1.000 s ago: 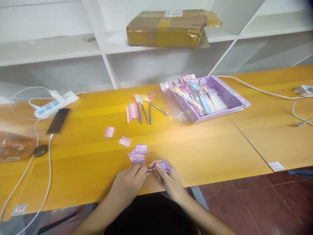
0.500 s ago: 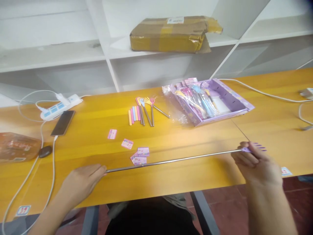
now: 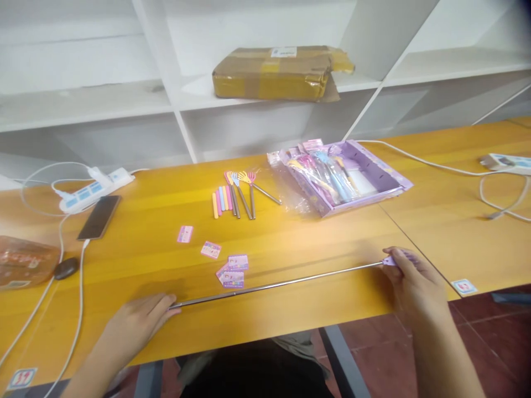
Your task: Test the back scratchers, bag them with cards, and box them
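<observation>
A telescopic back scratcher point(image 3: 286, 282), its metal rod drawn out long, spans the space between my two hands. My left hand point(image 3: 139, 323) is closed round its near-left end. At the other end, my right hand point(image 3: 415, 279) pinches the purple claw head, which the fingers partly cover. Small pink and purple printed cards point(image 3: 234, 271) lie just behind the rod. Farther back rest several short back scratchers point(image 3: 244, 193) with coloured claw heads and metal rods, beside a row of coloured handle sleeves point(image 3: 222, 200).
A purple open box point(image 3: 365, 166) holds plastic-wrapped back scratchers. To the left are a phone point(image 3: 99, 216), a power strip point(image 3: 97, 190), a dark mouse-like object point(image 3: 66, 268), cables and an orange package point(image 3: 27, 262). A taped carton point(image 3: 274, 74) sits on the white shelf.
My right hand has moved slightly left and turned, still gripping the claw head. The rod remains extended between my hands. The camera view has shifted a little.
</observation>
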Demonstrator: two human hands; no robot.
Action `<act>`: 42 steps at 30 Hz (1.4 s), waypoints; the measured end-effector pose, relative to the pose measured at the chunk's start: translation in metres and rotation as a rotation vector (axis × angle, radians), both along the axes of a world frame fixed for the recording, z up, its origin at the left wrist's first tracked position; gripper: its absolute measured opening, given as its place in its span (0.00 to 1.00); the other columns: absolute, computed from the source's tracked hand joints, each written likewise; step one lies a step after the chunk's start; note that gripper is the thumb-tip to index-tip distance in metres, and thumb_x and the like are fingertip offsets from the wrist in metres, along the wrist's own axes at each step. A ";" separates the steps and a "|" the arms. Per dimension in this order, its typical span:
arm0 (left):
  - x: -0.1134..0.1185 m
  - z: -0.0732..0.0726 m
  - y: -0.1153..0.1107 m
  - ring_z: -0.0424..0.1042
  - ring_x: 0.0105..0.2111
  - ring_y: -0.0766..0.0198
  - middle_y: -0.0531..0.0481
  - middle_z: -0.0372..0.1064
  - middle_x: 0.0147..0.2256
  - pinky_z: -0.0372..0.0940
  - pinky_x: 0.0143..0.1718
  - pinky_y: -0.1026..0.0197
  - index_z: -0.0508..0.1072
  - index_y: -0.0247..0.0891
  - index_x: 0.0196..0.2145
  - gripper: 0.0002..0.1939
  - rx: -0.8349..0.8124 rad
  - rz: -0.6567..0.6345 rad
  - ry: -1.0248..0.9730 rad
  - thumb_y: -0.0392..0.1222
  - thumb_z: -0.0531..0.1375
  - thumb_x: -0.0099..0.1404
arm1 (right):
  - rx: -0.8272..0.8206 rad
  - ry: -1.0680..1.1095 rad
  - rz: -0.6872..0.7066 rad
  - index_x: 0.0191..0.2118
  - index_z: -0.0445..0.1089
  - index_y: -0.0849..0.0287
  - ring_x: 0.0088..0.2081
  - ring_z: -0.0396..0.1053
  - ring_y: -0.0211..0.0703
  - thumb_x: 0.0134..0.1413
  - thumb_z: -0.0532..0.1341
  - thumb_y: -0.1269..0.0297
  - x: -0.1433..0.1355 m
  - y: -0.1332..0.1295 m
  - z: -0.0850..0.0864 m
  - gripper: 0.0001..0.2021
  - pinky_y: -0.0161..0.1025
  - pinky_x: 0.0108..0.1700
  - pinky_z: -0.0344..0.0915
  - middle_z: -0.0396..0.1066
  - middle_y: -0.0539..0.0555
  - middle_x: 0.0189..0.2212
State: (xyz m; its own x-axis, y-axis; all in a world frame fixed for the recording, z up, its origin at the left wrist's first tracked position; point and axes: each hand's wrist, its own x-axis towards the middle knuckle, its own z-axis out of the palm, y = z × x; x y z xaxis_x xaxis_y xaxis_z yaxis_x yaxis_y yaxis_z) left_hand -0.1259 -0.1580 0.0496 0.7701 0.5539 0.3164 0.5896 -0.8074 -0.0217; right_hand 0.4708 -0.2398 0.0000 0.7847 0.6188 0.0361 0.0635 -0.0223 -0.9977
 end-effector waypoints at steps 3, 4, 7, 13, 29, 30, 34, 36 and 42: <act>0.000 0.003 0.001 0.83 0.32 0.62 0.50 0.84 0.36 0.76 0.37 0.63 0.77 0.41 0.43 0.15 0.079 -0.050 0.007 0.44 0.52 0.84 | -0.030 0.211 0.067 0.35 0.79 0.59 0.22 0.52 0.34 0.45 0.80 0.46 -0.005 -0.004 0.001 0.22 0.42 0.26 0.41 0.55 0.47 0.20; 0.001 0.004 0.001 0.83 0.32 0.62 0.50 0.84 0.36 0.76 0.38 0.63 0.78 0.41 0.43 0.16 0.103 -0.071 0.006 0.42 0.52 0.84 | -0.022 0.231 0.055 0.36 0.79 0.59 0.22 0.52 0.34 0.44 0.81 0.46 -0.007 -0.004 0.001 0.23 0.42 0.27 0.40 0.55 0.46 0.20; 0.005 0.006 0.000 0.84 0.32 0.62 0.50 0.84 0.35 0.77 0.38 0.63 0.78 0.40 0.44 0.16 0.149 -0.081 -0.012 0.41 0.52 0.84 | 0.005 0.244 0.003 0.36 0.79 0.60 0.23 0.51 0.34 0.40 0.82 0.46 -0.013 -0.005 0.005 0.26 0.42 0.27 0.39 0.54 0.46 0.21; 0.012 0.009 -0.002 0.84 0.32 0.62 0.49 0.84 0.36 0.76 0.36 0.64 0.76 0.38 0.47 0.13 0.109 -0.035 -0.057 0.47 0.55 0.83 | 0.133 0.196 -0.120 0.35 0.77 0.61 0.24 0.50 0.33 0.38 0.82 0.48 -0.010 -0.004 0.022 0.25 0.43 0.28 0.40 0.58 0.49 0.23; 0.178 -0.016 -0.053 0.77 0.22 0.63 0.51 0.76 0.27 0.64 0.22 0.62 0.73 0.40 0.40 0.18 -0.168 0.073 -0.139 0.47 0.49 0.85 | 0.012 0.053 0.404 0.45 0.78 0.56 0.30 0.72 0.41 0.71 0.62 0.44 -0.213 0.001 0.014 0.19 0.38 0.35 0.71 0.75 0.53 0.30; 0.181 -0.018 -0.054 0.77 0.22 0.63 0.51 0.76 0.27 0.63 0.23 0.62 0.73 0.40 0.40 0.18 -0.191 0.069 -0.159 0.47 0.48 0.85 | 0.021 0.058 0.434 0.46 0.78 0.56 0.26 0.70 0.41 0.73 0.60 0.46 -0.222 -0.003 0.014 0.19 0.37 0.32 0.69 0.73 0.51 0.27; 0.181 -0.021 -0.050 0.75 0.20 0.63 0.53 0.74 0.26 0.60 0.21 0.61 0.74 0.40 0.39 0.19 -0.181 0.109 -0.125 0.49 0.50 0.84 | 0.008 -0.032 0.545 0.44 0.79 0.56 0.28 0.73 0.43 0.74 0.60 0.48 -0.224 -0.002 0.013 0.17 0.38 0.34 0.71 0.75 0.52 0.28; 0.178 -0.023 -0.046 0.76 0.21 0.62 0.53 0.74 0.25 0.59 0.20 0.61 0.74 0.40 0.38 0.19 -0.153 0.135 -0.071 0.52 0.52 0.83 | -0.023 -0.070 0.616 0.41 0.79 0.56 0.32 0.75 0.45 0.73 0.61 0.48 -0.215 0.003 0.008 0.18 0.39 0.38 0.72 0.77 0.54 0.31; 0.169 -0.032 -0.041 0.77 0.23 0.60 0.52 0.75 0.27 0.62 0.22 0.60 0.76 0.40 0.39 0.17 -0.151 0.123 -0.031 0.50 0.54 0.83 | -0.090 -0.069 0.751 0.42 0.76 0.56 0.32 0.73 0.44 0.76 0.57 0.48 -0.212 0.008 -0.005 0.19 0.38 0.37 0.68 0.78 0.53 0.32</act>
State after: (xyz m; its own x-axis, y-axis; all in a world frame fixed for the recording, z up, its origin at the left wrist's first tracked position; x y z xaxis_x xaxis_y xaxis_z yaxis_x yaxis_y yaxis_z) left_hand 0.0430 -0.1986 0.0175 0.6848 0.6863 0.2450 0.6826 -0.7218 0.1142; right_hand 0.2587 -0.2314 -0.0053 0.1493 0.9888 -0.0064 0.1562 -0.0299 -0.9873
